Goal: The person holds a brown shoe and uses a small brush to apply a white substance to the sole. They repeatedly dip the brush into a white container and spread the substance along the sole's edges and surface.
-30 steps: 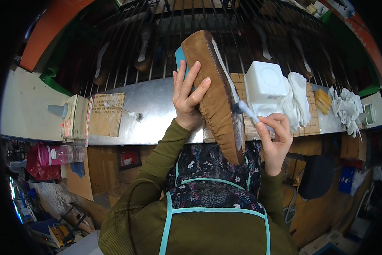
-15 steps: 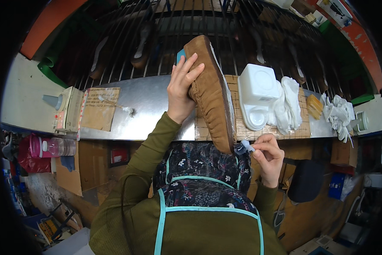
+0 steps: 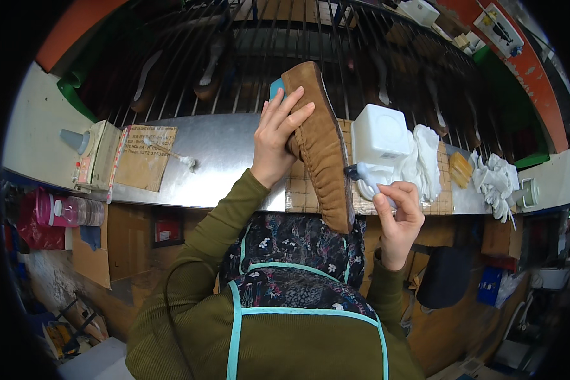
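A brown suede shoe upper, with a bit of blue last showing at its far end, is held up on its side over the bench edge. My left hand grips it near that end, fingers wrapped over the suede. In a closed grip my right hand has a small brush with a pale handle. The dark bristles touch or nearly touch the shoe's right-hand lower edge, where a whitish band runs along the side. Behind the brush stands a white plastic container.
White gloves lie beside the container on a cardboard sheet. A yellow block and crumpled white gloves are further right. At left, a small brush rests on cardboard. Beyond the bench, several shoes sit on a roller rack.
My right hand has moved the brush up along the shoe's right edge from near its lower end to about mid-length. The shoe has shifted slightly, still in my left hand.
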Demonstrator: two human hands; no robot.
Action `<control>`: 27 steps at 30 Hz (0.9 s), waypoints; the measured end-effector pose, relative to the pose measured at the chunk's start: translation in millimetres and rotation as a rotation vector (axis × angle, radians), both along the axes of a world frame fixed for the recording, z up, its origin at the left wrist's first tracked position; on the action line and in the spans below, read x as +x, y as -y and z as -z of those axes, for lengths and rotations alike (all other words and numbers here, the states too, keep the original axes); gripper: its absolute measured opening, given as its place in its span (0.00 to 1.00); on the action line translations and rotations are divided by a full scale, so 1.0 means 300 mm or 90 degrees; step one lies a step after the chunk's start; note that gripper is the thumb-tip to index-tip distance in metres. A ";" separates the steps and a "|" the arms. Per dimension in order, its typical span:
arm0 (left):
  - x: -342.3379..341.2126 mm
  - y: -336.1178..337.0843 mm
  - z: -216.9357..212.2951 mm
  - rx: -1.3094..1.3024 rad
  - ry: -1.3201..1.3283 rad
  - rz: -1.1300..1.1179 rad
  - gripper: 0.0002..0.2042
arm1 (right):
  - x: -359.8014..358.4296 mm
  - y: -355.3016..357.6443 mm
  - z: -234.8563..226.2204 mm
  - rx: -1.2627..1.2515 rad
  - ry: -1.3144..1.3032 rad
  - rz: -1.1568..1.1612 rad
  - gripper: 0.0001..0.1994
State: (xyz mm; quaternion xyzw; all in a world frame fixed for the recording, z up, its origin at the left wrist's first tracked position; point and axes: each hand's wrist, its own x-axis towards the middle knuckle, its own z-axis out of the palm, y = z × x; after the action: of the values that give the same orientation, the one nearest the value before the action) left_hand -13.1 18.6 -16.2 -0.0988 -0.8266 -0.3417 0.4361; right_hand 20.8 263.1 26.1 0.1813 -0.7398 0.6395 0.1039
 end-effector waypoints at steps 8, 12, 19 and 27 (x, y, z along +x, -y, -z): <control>-0.004 0.003 -0.015 -0.017 0.036 -0.032 0.33 | 0.009 -0.034 -0.023 0.030 -0.008 -0.042 0.08; -0.011 -0.007 -0.029 -0.011 0.070 -0.043 0.32 | 0.009 -0.057 -0.029 0.033 -0.031 -0.047 0.08; -0.020 -0.032 -0.070 0.069 0.138 0.008 0.31 | -0.020 -0.057 -0.075 0.008 -0.091 -0.056 0.09; -0.008 -0.054 -0.157 0.175 0.118 0.173 0.28 | -0.095 -0.028 -0.191 0.019 -0.217 -0.106 0.08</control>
State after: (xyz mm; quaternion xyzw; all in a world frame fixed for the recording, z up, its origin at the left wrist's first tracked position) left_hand -15.7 34.8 30.8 -0.1168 -0.7880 -0.5144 0.3174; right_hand -7.7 271.6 83.4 0.3489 -0.7037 0.5947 0.1718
